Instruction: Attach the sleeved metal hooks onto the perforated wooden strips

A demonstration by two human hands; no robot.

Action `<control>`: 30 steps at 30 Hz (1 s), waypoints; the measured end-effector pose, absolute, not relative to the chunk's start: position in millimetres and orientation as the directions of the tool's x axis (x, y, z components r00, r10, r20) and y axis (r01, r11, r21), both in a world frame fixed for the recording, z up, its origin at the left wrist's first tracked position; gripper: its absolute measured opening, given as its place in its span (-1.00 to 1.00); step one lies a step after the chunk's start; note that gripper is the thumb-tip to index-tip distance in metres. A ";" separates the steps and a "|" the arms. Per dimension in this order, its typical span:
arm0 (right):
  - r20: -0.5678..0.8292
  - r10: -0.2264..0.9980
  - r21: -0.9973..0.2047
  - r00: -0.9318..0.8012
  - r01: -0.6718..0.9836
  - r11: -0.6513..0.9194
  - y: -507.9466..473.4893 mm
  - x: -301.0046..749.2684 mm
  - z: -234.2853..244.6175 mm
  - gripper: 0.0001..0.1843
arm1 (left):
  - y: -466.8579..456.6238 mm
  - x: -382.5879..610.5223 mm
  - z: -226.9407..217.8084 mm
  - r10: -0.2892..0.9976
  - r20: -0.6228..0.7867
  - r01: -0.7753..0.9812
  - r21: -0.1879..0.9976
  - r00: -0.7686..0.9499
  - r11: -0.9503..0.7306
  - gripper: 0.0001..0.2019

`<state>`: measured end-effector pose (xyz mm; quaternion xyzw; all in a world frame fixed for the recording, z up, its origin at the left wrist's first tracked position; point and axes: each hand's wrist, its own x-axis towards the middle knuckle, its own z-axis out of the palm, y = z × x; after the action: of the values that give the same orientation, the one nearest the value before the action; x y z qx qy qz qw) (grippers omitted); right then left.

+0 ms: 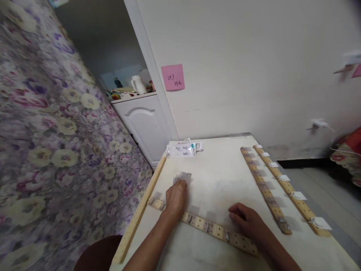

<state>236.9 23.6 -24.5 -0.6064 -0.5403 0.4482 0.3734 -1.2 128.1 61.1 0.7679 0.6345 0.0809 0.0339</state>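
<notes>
My left hand (177, 197) reaches over a perforated wooden strip (216, 230) lying crosswise on the table. Its fingers are closed on a small clear plastic packet (184, 175); what the packet contains is too blurred to tell. Several small metal clips with clear plastic pieces sit along the strip, and my forearm covers part of it. Close to the strip's right end is my right hand (246, 220), loosely curled, with a gap between thumb and forefinger and nothing visible in it.
Two more strips lie at the right: one with clear packets (262, 184), one with white tags (291, 188). A bare wooden strip (141, 210) runs along the left edge. Packaged items (180, 149) lie at the back by the wall. A floral curtain (70, 131) hangs left.
</notes>
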 end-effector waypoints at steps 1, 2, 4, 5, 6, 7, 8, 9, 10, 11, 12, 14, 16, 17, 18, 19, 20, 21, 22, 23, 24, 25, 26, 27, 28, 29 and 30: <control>-0.131 0.991 -0.943 0.032 0.304 -0.134 23.5 238.0 -21.8 -0.78 | 120.9 0.7 64.9 0.975 0.094 0.958 0.188 0.203 -0.217 -0.81; -0.121 0.991 -0.948 0.047 0.289 -0.130 23.0 239.0 -18.0 -0.77 | 112.5 3.4 68.5 0.968 0.104 0.942 0.226 0.229 -0.247 -0.83; -0.107 0.992 -0.961 0.064 0.250 -0.119 20.4 240.5 -7.3 -0.75 | 93.0 11.3 74.2 0.951 0.116 0.899 0.312 0.286 -0.308 -0.84; -0.106 0.992 -0.968 0.063 0.220 -0.118 18.3 241.0 -1.0 -0.74 | 82.5 16.3 76.1 0.942 0.120 0.873 0.354 0.314 -0.336 -0.83; -0.104 0.993 -0.975 0.061 0.191 -0.114 15.6 241.3 5.7 -0.73 | 71.7 21.7 77.4 0.933 0.119 0.847 0.394 0.340 -0.358 -0.83; -0.099 0.994 -0.980 0.053 0.169 -0.107 12.6 241.6 12.2 -0.71 | 61.1 27.3 77.9 0.926 0.119 0.820 0.433 0.359 -0.374 -0.83; -0.091 0.995 -0.983 0.044 0.158 -0.097 9.5 242.0 18.4 -0.69 | 50.9 33.0 77.9 0.920 0.117 0.788 0.484 0.373 -0.381 -0.84; -0.079 0.996 -0.984 0.033 0.156 -0.083 6.4 242.5 23.8 -0.68 | 41.2 38.5 77.5 0.916 0.110 0.734 0.566 0.385 -0.376 -0.86; -0.067 0.998 -0.985 0.022 0.161 -0.070 3.4 243.2 28.4 -0.66 | 32.2 43.9 76.8 0.911 0.099 0.684 0.629 0.400 -0.369 -0.87; -0.056 0.998 -0.984 0.014 0.168 -0.057 0.6 244.0 31.9 -0.65 | 24.0 49.0 75.8 0.905 0.084 0.640 0.680 0.417 -0.358 -0.88; -0.046 0.999 -0.984 0.006 0.173 -0.047 -1.9 244.8 34.3 -0.65 | 16.6 53.8 74.7 0.899 0.069 0.605 0.717 0.433 -0.346 -0.89; -0.036 0.999 -0.986 -0.011 0.164 -0.033 -6.7 246.3 35.9 -0.71 | 4.5 62.1 72.1 0.884 0.046 0.571 0.748 0.464 -0.339 -0.89; -0.030 0.999 -0.990 -0.015 0.138 -0.027 -11.5 247.5 34.0 -0.80 | -3.8 68.7 69.1 0.873 0.033 0.563 0.753 0.486 -0.341 -0.89; -0.028 1.000 -0.991 -0.013 0.127 -0.026 -14.1 248.2 32.1 -0.80 | -6.8 71.3 67.4 0.868 0.025 0.563 0.751 0.496 -0.344 -0.89; -0.029 1.000 -0.992 -0.010 0.124 -0.027 -16.9 249.2 29.6 -0.78 | -9.2 73.4 65.6 0.863 0.019 0.563 0.751 0.505 -0.345 -0.90; -0.031 1.000 -0.991 -0.008 0.130 -0.029 -19.9 250.7 26.8 -0.77 | -11.2 74.9 63.6 0.861 0.014 0.560 0.755 0.508 -0.343 -0.90; -0.033 0.999 -0.989 -0.008 0.143 -0.031 -23.0 252.9 23.7 -0.77 | -13.0 75.8 61.3 0.861 0.012 0.553 0.762 0.508 -0.337 -0.91; -0.035 0.999 -0.987 -0.010 0.159 -0.033 -26.2 255.7 20.4 -0.77 | -14.9 76.2 58.6 0.863 0.014 0.544 0.772 0.505 -0.330 -0.92; -0.039 0.999 -0.984 -0.007 0.177 -0.037 -29.3 259.1 16.9 -0.76 | -16.9 76.2 55.5 0.867 0.017 0.535 0.781 0.498 -0.323 -0.91; -0.046 0.999 -0.980 0.003 0.195 -0.046 -32.3 262.8 13.3 -0.76 | -19.4 75.7 51.8 0.871 0.019 0.530 0.787 0.492 -0.316 -0.90; -0.056 0.998 -0.975 0.018 0.214 -0.058 -34.9 266.5 9.7 -0.75 | -22.3 74.9 47.3 0.872 0.016 0.531 0.788 0.488 -0.312 -0.88; -0.065 0.997 -0.970 0.034 0.231 -0.071 -37.1 269.9 6.4 -0.75 | -25.6 74.0 42.1 0.871 0.011 0.538 0.783 0.491 -0.313 -0.87; -0.074 0.996 -0.966 0.049 0.246 -0.084 -38.7 272.7 3.3 -0.75 | -29.3 73.2 36.3 0.865 0.003 0.548 0.773 0.502 -0.320 -0.87; -0.082 0.995 -0.962 0.058 0.258 -0.094 -39.7 274.6 0.6 -0.75 | -33.1 72.5 30.2 0.857 -0.006 0.562 0.757 0.516 -0.333 -0.87; -0.089 0.994 -0.960 0.059 0.263 -0.102 -40.0 275.6 -1.7 -0.75 | -36.9 72.2 23.9 0.843 -0.016 0.577 0.735 0.538 -0.355 -0.87; -0.096 0.994 -0.958 0.057 0.264 -0.108 -39.7 275.7 -3.4 -0.76 | -40.4 72.2 18.0 0.828 -0.024 0.595 0.707 0.560 -0.382 -0.87; -0.103 0.993 -0.958 0.052 0.263 -0.113 -39.0 275.2 -4.8 -0.76 | -43.4 72.5 12.7 0.814 -0.030 0.612 0.676 0.580 -0.411 -0.87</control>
<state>275.2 -39.0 -4.8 -0.5982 -0.5250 0.4455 0.4099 72.5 -43.4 12.7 0.8258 0.4317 0.1539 0.3286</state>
